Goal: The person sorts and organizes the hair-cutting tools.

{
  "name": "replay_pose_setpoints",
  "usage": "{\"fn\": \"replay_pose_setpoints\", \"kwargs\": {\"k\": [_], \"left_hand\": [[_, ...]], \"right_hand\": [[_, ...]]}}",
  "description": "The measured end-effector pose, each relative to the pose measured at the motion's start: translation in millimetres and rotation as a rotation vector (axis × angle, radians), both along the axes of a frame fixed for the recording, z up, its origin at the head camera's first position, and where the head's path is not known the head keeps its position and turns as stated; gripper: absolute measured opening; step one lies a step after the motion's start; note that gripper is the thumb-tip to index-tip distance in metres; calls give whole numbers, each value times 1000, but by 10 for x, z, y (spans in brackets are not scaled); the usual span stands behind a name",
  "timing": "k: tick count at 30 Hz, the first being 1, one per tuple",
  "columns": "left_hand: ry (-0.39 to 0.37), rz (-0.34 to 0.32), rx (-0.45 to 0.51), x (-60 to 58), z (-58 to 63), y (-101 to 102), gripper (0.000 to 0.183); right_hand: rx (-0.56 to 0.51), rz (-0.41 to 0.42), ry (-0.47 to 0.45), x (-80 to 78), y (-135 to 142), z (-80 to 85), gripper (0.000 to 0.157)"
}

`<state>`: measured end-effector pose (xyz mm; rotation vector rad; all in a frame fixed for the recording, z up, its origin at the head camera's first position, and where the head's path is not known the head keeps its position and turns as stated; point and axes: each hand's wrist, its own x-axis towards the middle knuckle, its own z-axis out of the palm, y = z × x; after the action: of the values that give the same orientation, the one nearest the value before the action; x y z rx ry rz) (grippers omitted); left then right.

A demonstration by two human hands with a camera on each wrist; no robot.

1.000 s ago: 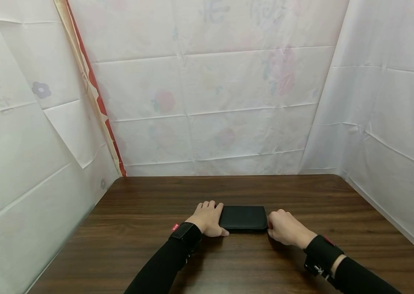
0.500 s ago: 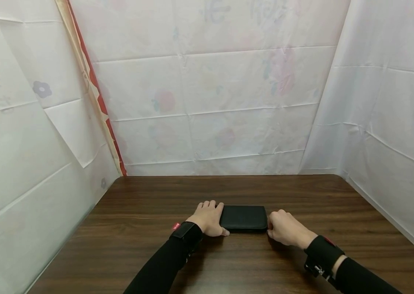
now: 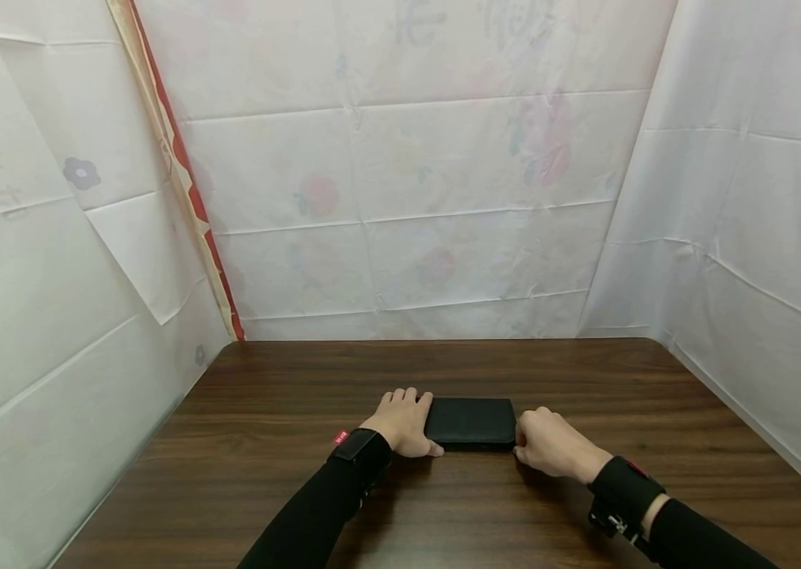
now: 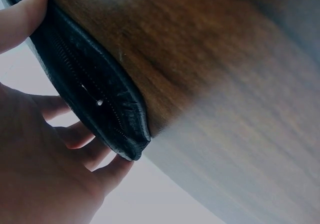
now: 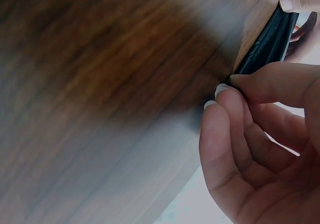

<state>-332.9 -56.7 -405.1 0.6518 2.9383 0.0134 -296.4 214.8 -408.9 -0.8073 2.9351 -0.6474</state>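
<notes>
A black zip wallet (image 3: 471, 421) lies on the wooden table. Its left end is held by my left hand (image 3: 404, 425), with the thumb at the near edge and the fingers along the other side. The left wrist view shows zipper teeth running along the wallet's edge (image 4: 82, 74), with a small pale piece beside them. At the right end, my right hand (image 3: 553, 442) pinches a dark bit of the wallet's corner between thumb (image 5: 275, 81) and index finger. Whether that bit is the zipper pull is hidden by the fingertips.
The brown table (image 3: 287, 379) reaches back to a white patterned sheet (image 3: 400, 237) hung behind it. More white sheeting stands at the left and right sides. A black strap band sits on each wrist.
My right hand has shifted very slightly left along the wallet's right end. My left hand and the wallet stay in the same place.
</notes>
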Motion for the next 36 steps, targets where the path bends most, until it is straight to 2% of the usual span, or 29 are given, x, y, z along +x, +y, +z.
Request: {"fn": "replay_pose_setpoints", "kwargs": {"k": [12,26,36], "left_hand": [[4,-6,3,-15,-20,-24,92],[-5,-4,6,2,-9,-9,92],[-16,-3,6,11,13,-6,92]], "right_hand": [[5,-13,1,32,-45,6,14],[-16,63,17,46,-140,-15,16],[6,35,29,74,-189,-24,17]]}}
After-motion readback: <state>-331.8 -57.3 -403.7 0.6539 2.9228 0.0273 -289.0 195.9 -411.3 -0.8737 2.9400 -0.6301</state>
